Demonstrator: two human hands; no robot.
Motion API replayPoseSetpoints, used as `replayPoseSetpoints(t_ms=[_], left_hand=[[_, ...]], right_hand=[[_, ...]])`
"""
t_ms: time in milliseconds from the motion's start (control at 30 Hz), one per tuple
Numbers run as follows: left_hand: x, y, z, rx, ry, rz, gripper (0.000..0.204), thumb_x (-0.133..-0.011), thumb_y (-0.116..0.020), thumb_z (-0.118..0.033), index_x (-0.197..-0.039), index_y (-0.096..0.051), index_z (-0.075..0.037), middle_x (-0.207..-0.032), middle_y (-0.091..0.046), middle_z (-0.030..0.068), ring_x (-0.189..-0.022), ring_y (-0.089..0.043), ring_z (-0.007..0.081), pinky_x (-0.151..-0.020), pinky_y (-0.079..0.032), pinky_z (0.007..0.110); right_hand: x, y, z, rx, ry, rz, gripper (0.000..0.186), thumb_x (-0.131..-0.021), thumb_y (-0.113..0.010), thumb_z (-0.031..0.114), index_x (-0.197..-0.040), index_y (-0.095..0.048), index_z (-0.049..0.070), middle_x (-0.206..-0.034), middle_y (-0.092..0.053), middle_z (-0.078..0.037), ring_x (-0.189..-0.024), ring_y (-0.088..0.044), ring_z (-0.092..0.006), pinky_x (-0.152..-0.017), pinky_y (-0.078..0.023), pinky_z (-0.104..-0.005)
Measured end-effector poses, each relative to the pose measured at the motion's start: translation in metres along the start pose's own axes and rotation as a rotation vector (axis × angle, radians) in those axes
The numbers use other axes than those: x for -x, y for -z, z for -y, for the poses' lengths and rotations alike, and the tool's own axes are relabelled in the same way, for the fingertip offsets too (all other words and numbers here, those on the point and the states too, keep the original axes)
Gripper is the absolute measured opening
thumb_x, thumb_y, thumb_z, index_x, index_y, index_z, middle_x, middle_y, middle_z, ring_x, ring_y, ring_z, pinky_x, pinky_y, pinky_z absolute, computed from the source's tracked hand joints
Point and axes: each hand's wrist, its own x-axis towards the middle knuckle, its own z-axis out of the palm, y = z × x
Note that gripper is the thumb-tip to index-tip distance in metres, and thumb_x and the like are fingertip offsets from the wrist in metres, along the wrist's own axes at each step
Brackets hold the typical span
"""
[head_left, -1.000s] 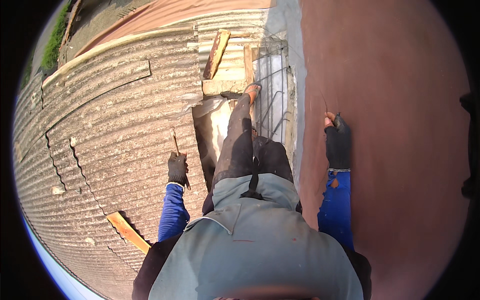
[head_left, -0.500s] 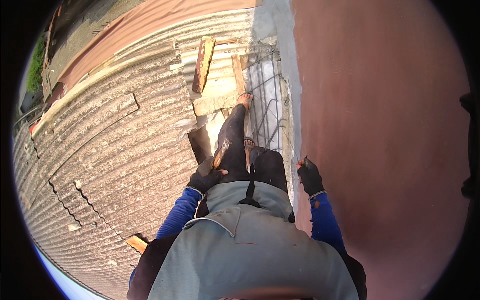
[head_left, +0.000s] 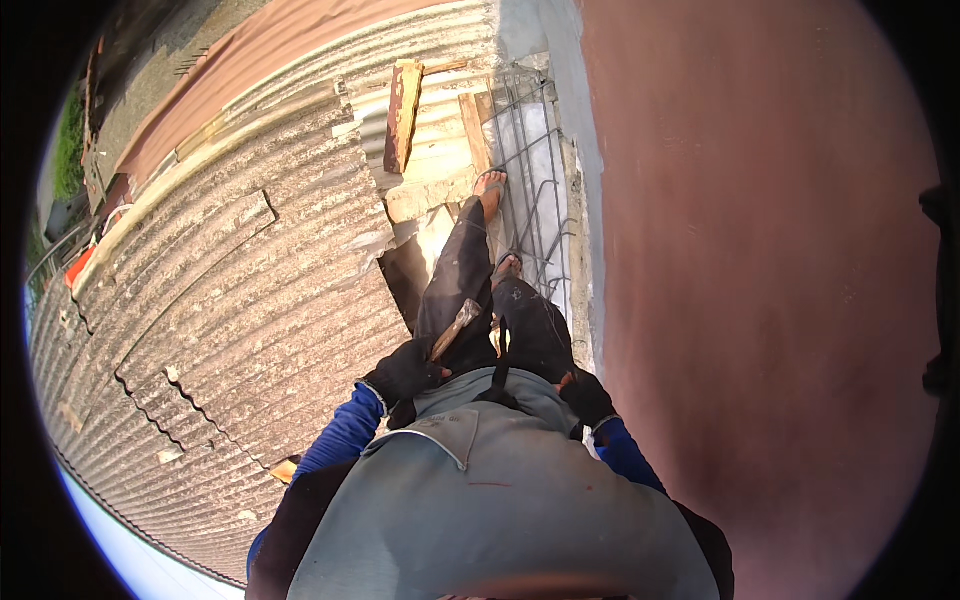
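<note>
My left hand (head_left: 408, 370), in a black fingerless glove, is closed around the wooden handle of a hammer (head_left: 456, 330). The hammer lies against my left thigh, its head pointing away from me. At my right hip is my right hand (head_left: 588, 397), gloved the same way, with its fingers curled in by my dark trousers. Whatever those fingers may hold is too small to make out. My sandalled feet stand one ahead of the other beside a lattice of steel rebar (head_left: 530, 170).
Corrugated roofing sheets (head_left: 230, 270) spread out on the left, with a dark gap (head_left: 405, 275) beside my left leg. A painted plank (head_left: 403, 115) and a narrower wood strip (head_left: 474, 130) lie ahead. A reddish-brown wall (head_left: 750, 250) rises close on the right.
My right hand has come in from beside the wall to my right hip. The hammer has shifted slightly along my left thigh, still in my left hand. My rear foot has moved forward.
</note>
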Motion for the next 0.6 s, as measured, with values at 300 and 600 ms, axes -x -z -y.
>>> replayPoseSetpoints(t_ms=[300, 600], left_hand=[[-0.003, -0.003, -0.017, -0.004, -0.012, 0.052, 0.048, -0.079, -0.072, -0.034, -0.112, -0.058, -0.003, -0.096, -0.064, 0.0213, -0.091, -0.064, 0.0333, -0.08, -0.048, 0.041], [-0.02, 0.018, -0.036, -0.095, -0.03, 0.042, 0.045, -0.079, -0.072, -0.027, -0.113, -0.056, -0.002, -0.096, -0.063, 0.0208, -0.089, -0.063, 0.0308, -0.079, -0.048, 0.04]], right_hand=[[-0.001, -0.004, -0.038, -0.142, 0.049, 0.185, 0.023, -0.079, -0.063, 0.017, -0.096, -0.062, 0.001, -0.083, -0.066, -0.016, -0.08, -0.065, -0.0298, -0.07, -0.05, -0.0378], [0.014, 0.021, 0.004, -0.248, 0.097, 0.4, 0.018, -0.082, -0.061, 0.015, -0.093, -0.06, 0.001, -0.081, -0.062, -0.005, -0.077, -0.059, -0.0149, -0.068, -0.047, -0.0313]])
